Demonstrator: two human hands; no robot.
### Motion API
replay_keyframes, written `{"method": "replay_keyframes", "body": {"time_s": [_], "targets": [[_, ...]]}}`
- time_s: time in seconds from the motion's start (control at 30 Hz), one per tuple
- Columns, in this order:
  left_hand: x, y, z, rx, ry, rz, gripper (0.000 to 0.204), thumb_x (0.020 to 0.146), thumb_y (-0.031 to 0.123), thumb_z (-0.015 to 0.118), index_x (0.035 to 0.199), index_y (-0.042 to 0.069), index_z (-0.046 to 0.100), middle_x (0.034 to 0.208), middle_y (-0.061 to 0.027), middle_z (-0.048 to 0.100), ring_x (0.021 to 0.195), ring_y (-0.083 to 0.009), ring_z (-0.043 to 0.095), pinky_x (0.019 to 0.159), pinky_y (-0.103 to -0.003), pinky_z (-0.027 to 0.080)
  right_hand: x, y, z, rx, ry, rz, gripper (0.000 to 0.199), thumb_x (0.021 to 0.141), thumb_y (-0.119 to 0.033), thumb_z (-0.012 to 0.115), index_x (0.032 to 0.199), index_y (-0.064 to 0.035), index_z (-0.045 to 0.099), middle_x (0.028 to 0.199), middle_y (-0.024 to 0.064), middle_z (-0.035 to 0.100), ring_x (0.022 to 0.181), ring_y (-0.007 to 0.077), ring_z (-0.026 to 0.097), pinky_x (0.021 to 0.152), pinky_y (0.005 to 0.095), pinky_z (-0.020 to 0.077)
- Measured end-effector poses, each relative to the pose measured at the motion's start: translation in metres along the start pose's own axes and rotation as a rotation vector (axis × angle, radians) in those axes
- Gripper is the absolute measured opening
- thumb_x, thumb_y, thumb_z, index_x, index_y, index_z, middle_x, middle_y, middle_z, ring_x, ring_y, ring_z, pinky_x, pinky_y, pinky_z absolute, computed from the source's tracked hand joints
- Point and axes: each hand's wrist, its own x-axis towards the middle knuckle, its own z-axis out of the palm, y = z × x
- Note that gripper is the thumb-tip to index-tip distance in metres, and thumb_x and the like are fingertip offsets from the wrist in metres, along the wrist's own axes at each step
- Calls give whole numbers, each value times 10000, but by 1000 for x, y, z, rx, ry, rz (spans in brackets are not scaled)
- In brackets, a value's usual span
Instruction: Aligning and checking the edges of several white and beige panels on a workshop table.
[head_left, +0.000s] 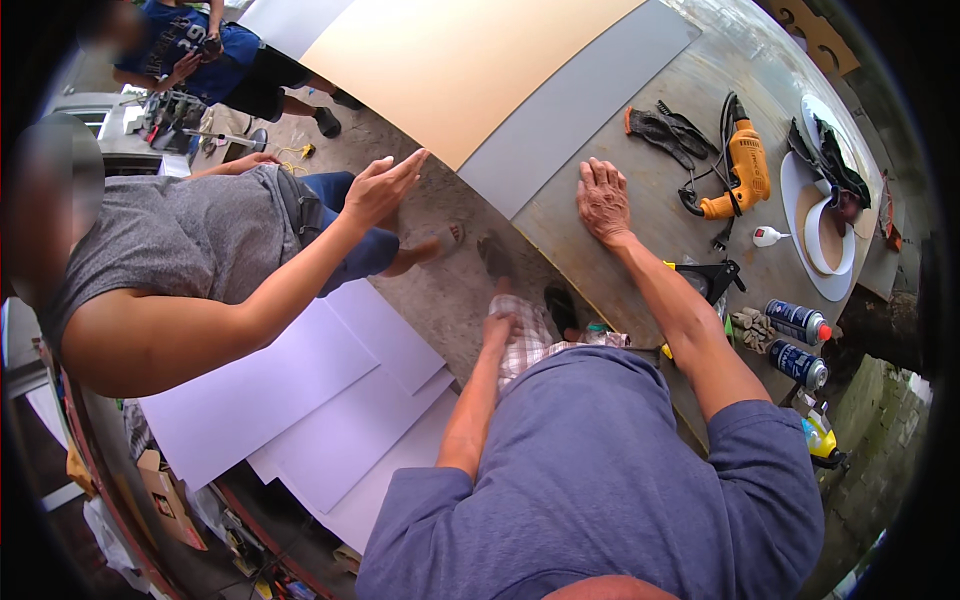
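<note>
My right hand [604,203] rests palm down on the grey worktable [590,265], fingers laid on its top, holding nothing. It lies just below a grey sheet [590,105] that sits partly under or against a large cream-coloured sheet [470,70]. My left hand [502,328] is lowered onto the plaid shorts [525,345] at my thigh; its fingers appear to lie on the cloth, with nothing visible in them. Right of my right hand are a dark glove [665,135] and a yellow corded power drill [740,170].
A person in a grey top [190,235] stands at the left, one hand [385,188] raised near the sheet's corner. Another person [215,55] stands beyond. White sheets [290,380] are stacked at lower left. Spray cans [797,320], a small bottle [768,236] and white rings [812,270] occupy the table's right.
</note>
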Motion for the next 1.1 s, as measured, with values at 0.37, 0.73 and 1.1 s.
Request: {"method": "replay_keyframes", "body": {"time_s": [0.37, 0.73, 1.1], "targets": [[-4, 3, 0, 76, 54, 17, 260, 872, 132, 548, 1065, -22, 628, 814, -107, 684, 623, -154, 636, 495, -268, 476, 0, 0, 2, -2, 13, 0, 405, 838, -181, 562, 1221, -64, 502, 1254, 109, 484, 1194, 281, 434, 1014, 422, 335], [-2, 4, 1, 60, 49, 36, 244, 862, 126, 561, 1022, -37, 647, 798, -122, 688, 594, -187, 641, 494, -290, 469, 0, 1, 2, -48, -26, 19, 400, 846, -207, 552, 1209, -42, 524, 1245, 113, 494, 1176, 277, 441, 1006, 409, 338], [-14, 13, 5, 43, 48, 17, 194, 890, 104, 567, 1011, -30, 638, 788, -100, 679, 552, -115, 583, 447, -229, 429, 0, -1, -2, -20, 31, -7, 399, 835, -196, 560, 1201, -41, 528, 1238, 119, 502, 1177, 277, 441, 1004, 408, 338]]}}
